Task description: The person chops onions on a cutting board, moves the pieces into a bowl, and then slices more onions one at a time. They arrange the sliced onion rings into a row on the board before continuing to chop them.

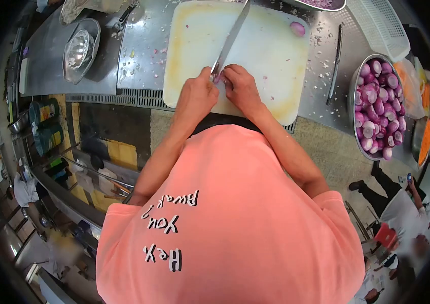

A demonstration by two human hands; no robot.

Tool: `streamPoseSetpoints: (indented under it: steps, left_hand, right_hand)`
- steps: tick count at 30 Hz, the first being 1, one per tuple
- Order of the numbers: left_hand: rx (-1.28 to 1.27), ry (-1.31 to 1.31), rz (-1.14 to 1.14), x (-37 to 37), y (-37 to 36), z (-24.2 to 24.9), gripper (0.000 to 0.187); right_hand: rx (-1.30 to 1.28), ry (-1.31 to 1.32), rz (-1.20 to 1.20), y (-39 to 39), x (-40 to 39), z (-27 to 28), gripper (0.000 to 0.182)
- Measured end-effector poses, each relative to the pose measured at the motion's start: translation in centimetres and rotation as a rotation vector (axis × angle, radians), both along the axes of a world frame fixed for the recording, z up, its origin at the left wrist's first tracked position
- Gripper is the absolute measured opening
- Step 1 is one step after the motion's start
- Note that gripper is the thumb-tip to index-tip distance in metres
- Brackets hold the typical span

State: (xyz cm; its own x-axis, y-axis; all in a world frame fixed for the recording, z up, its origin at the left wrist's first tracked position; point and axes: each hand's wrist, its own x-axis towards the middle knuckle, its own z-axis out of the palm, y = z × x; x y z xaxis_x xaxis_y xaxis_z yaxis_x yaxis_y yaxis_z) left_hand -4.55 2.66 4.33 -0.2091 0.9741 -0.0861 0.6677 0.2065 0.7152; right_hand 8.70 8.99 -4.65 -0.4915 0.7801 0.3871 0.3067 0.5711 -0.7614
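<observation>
My left hand (196, 97) is closed on a long knife (233, 38), whose blade points away across the white cutting board (276, 55). Close beside it, my right hand (243, 88) has its fingers bent in a pinch at a small purple onion piece (218, 78), near the blade's handle end. Fingers partly cover the piece. A peeled purple onion (297, 29) lies at the board's far right corner, and small purple scraps dot the board.
Right of the board are a thin dark tool (335, 66), a metal bowl of purple onions (352, 109) and a white plastic basket (377, 25). A bowl of chopped onion (341, 6) stands at the back. Left is a metal bowl (79, 49). Seated person (405, 215) lower right.
</observation>
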Motion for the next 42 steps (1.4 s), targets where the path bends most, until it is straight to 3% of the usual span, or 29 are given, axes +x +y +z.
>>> streamPoseSetpoints:
  steps: [2, 4, 7, 10, 15, 17, 24, 26, 28, 29, 31, 32, 33, 34, 37, 39, 42]
  left_hand:
    - [-0.137, -0.003, 0.054, -0.9, -0.5, 2.3, 0.025]
    - [-0.094, -0.016, 0.068, -2.0, -0.9, 3.1, 0.022]
    - [-0.122, -0.029, 0.170, -3.8, -0.7, 1.6, 0.021]
    - [-0.213, 0.011, 0.172, -5.3, -0.3, -1.4, 0.025]
    - [-0.251, -0.053, 0.215, -4.6, -1.4, -1.0, 0.024]
    - [-0.223, 0.017, 0.198, -4.7, -1.5, -1.7, 0.027]
    - [-0.243, -0.024, 0.218, -4.9, -1.5, -1.7, 0.035]
    - [-0.175, -0.045, 0.191, -5.5, -1.9, -3.0, 0.032]
    - [-0.114, -0.061, 0.174, -5.6, -2.1, -3.1, 0.029]
    - [-0.173, -0.057, 0.190, -5.4, -2.0, -2.5, 0.031]
    - [-0.236, -0.051, 0.211, -5.3, -2.0, -1.8, 0.034]
    - [-0.242, -0.050, 0.201, -5.2, -1.9, -1.7, 0.033]
    - [-0.247, -0.050, 0.192, -5.2, -1.8, -1.6, 0.032]
    - [-0.246, -0.049, 0.203, -5.1, -1.7, -1.7, 0.032]
    - [-0.185, -0.086, 0.212, -5.0, -1.8, -1.2, 0.032]
    - [-0.288, -0.101, 0.226, -4.7, -1.3, -0.1, 0.035]
    - [-0.250, -0.115, 0.202, -4.9, -1.3, -0.7, 0.036]
  right_hand:
    - [-0.027, -0.022, 0.002, 0.2, -0.4, 0.5, 0.018]
    - [-0.031, -0.083, -0.114, 0.0, -1.4, 1.4, 0.013]
    - [0.001, -0.204, -0.025, -1.0, -3.4, 2.5, 0.023]
    - [-0.005, -0.237, 0.027, -0.2, -3.4, 1.8, 0.016]
    - [0.086, -0.261, -0.328, 9.4, 4.5, 0.8, 0.025]
    - [0.250, -0.354, -0.423, 12.7, 7.5, 0.8, 0.022]
    - [0.282, -0.318, -0.375, 13.4, 11.5, 2.4, 0.027]
    - [0.315, -0.158, -0.447, 13.1, 14.2, 4.9, 0.034]
    - [0.363, -0.269, -0.598, 13.1, 19.7, 8.2, 0.039]
    - [0.394, -0.452, -0.695, 12.2, 22.3, 10.7, 0.036]
    - [0.105, -0.748, -0.745, 11.4, 27.4, 13.1, 0.035]
    - [-0.141, -0.896, -0.692, 11.2, 28.9, 13.8, 0.045]
    - [-0.072, -0.905, -0.440, 11.3, 32.7, 11.8, 0.054]
    - [-0.066, -0.903, -0.431, 11.4, 33.6, 11.1, 0.054]
    - [-0.050, -0.999, -0.516, 11.2, 31.9, 12.4, 0.062]
    - [0.024, -0.904, -0.541, 11.8, 33.4, 11.5, 0.062]
    - [0.011, -0.851, -0.701, 10.5, 31.2, 13.8, 0.060]
